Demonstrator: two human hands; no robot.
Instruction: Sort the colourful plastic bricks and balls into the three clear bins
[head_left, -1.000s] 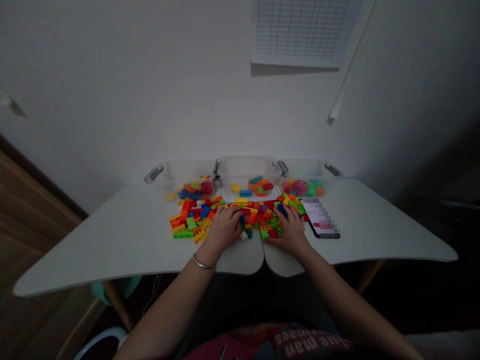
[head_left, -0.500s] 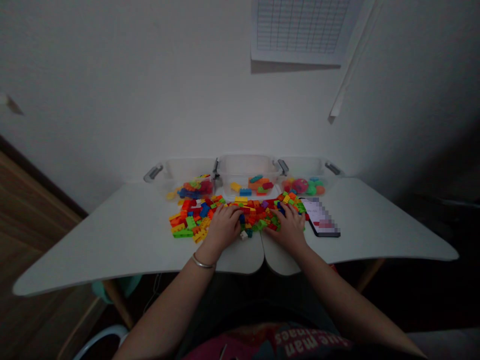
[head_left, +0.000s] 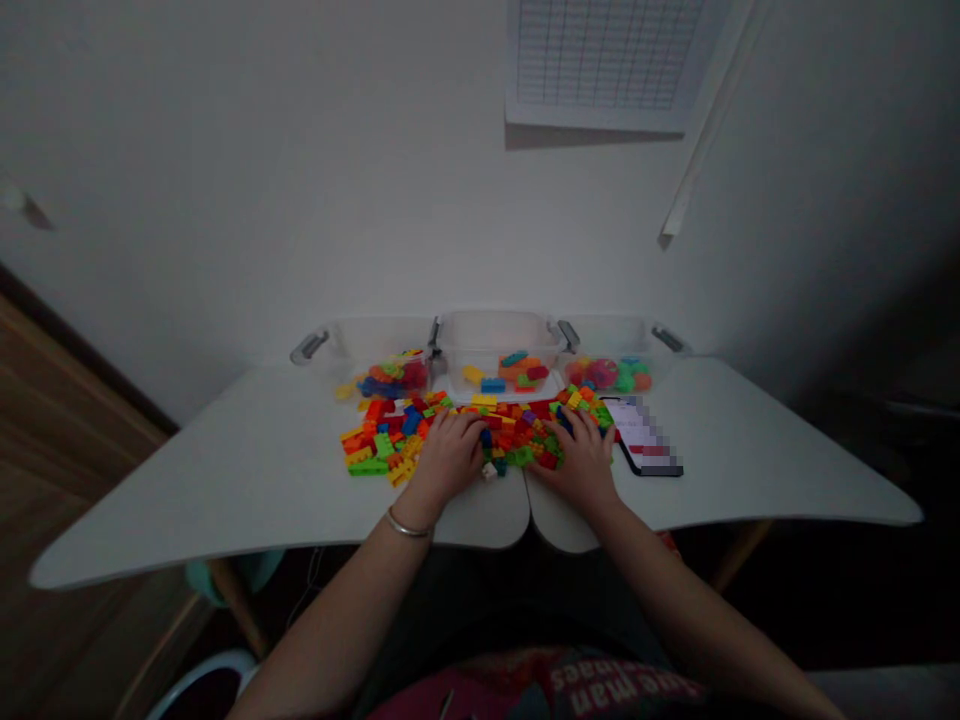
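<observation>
A heap of toy building bricks (head_left: 517, 430) in red, orange, yellow, green and blue lies across the middle of the white table. My left hand (head_left: 452, 455) rests over the front middle of the heap, fingers stretched over the bricks and its thumb mostly hidden. A dark blue brick (head_left: 486, 438) shows right beside its fingertips. On the heap's right part lies my right hand (head_left: 585, 462), fingers spread and thumb apart. Another dark blue brick (head_left: 562, 412) is close to its fingertips. No brick is visibly held in either hand.
Along the wall stand three clear bins: the left bin (head_left: 375, 340) and middle bin (head_left: 495, 330) hold bricks, the right bin (head_left: 611, 335) rounded coloured pieces. A phone (head_left: 645, 440) lies right of the heap. The white table (head_left: 247, 480) has a notch at its front edge.
My right thumb has shifted slightly down and away from the fingers, and a red brick shows more beside it. My left hand stays nearly in place. The view has shifted very slightly.
</observation>
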